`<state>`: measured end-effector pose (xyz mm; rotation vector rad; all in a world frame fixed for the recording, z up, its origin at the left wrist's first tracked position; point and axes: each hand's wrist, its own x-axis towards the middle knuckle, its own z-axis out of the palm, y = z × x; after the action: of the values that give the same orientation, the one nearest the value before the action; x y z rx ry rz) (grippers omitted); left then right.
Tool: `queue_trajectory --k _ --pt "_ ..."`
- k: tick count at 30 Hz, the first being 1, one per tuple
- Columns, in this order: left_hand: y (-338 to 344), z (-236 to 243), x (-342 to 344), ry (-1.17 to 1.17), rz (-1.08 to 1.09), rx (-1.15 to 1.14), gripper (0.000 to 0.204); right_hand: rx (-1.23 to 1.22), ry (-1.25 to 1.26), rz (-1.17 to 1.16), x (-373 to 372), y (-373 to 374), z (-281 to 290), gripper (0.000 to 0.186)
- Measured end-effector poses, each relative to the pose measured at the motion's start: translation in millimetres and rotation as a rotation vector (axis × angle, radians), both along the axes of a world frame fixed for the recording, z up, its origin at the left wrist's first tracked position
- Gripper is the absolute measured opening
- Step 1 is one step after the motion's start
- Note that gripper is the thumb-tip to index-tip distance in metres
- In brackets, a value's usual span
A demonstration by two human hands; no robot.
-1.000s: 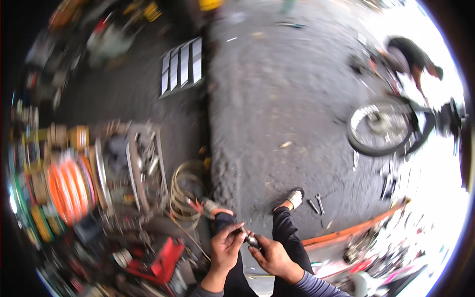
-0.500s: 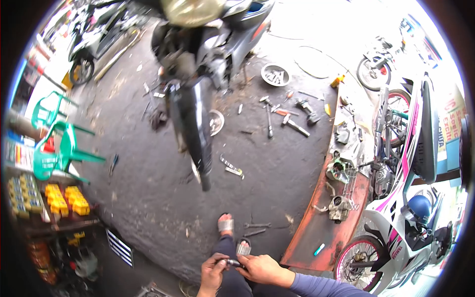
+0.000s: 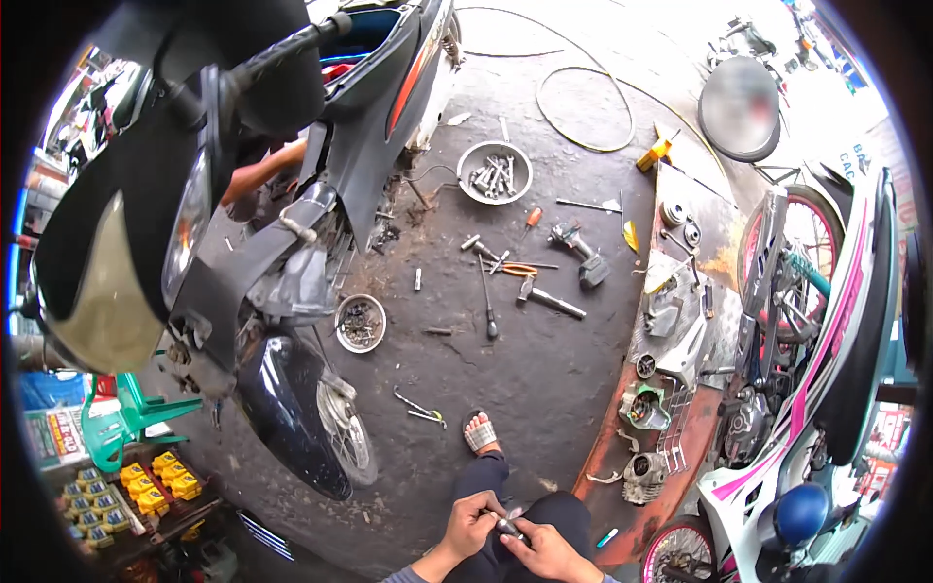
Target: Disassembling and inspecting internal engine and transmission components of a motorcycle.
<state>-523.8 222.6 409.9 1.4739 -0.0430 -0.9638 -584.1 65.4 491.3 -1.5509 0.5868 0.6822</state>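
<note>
Hands (image 3: 471,527) on part (image 3: 508,527); motorcycle (image 3: 224,301) left (bowl (image 3: 380,340) beside)

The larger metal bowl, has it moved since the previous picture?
No: the larger metal bowl still sits left of the far end of the orange platform; the view shifted.

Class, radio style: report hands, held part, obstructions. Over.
Left hand, right hand: both gripping. Small metal part: held between them. Hammer: on floor, clear of both hands.

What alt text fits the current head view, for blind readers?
A person's left hand and right hand hold a small metallic part; ahead, a hammer and a bowl lie on the floor between a dark motorbike and a white-and-pink motorbike.
</note>
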Motion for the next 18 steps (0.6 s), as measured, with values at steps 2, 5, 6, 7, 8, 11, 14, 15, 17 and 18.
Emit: queue_trajectory --k 2,5,6,7,8,11,14,15,17,18 --pt "-26 2 31 -0.004 0.021 0.002 0.011 0.057 0.033 -0.045 26 -27 -3 0.03" --pt "-65 10 82 -0.182 -0.22 0.048 0.011 0.106 0.077 -0.01 65 -68 -5 0.027" --pt "-76 10 97 -0.17 -0.221 0.059 0.011 0.118 0.088 -0.009 77 -78 -11 0.027" --pt "-85 8 111 -0.171 -0.262 0.114 0.011 0.041 0.051 0.029 86 -84 -22 0.027" --pt "-97 7 125 -0.176 -0.295 0.171 0.01 -0.033 0.008 0.077 97 -94 -28 0.027" --pt "-123 -1 151 -0.144 -0.329 0.235 0.012 -0.214 -0.091 0.286 138 -125 -31 0.027" --pt "-149 -15 160 -0.063 -0.367 0.22 0.013 -0.31 -0.137 0.34 155 -158 -50 0.024" --pt "-157 -20 163 -0.045 -0.387 0.224 0.015 -0.299 -0.115 0.336 152 -163 -60 0.024" --pt "-169 -28 176 -0.01 -0.413 0.236 0.017 -0.195 0.063 0.473 148 -174 -80 0.034" --pt "-172 -31 185 0.015 -0.489 0.283 0.02 -0.205 0.128 0.52 149 -181 -88 0.031"
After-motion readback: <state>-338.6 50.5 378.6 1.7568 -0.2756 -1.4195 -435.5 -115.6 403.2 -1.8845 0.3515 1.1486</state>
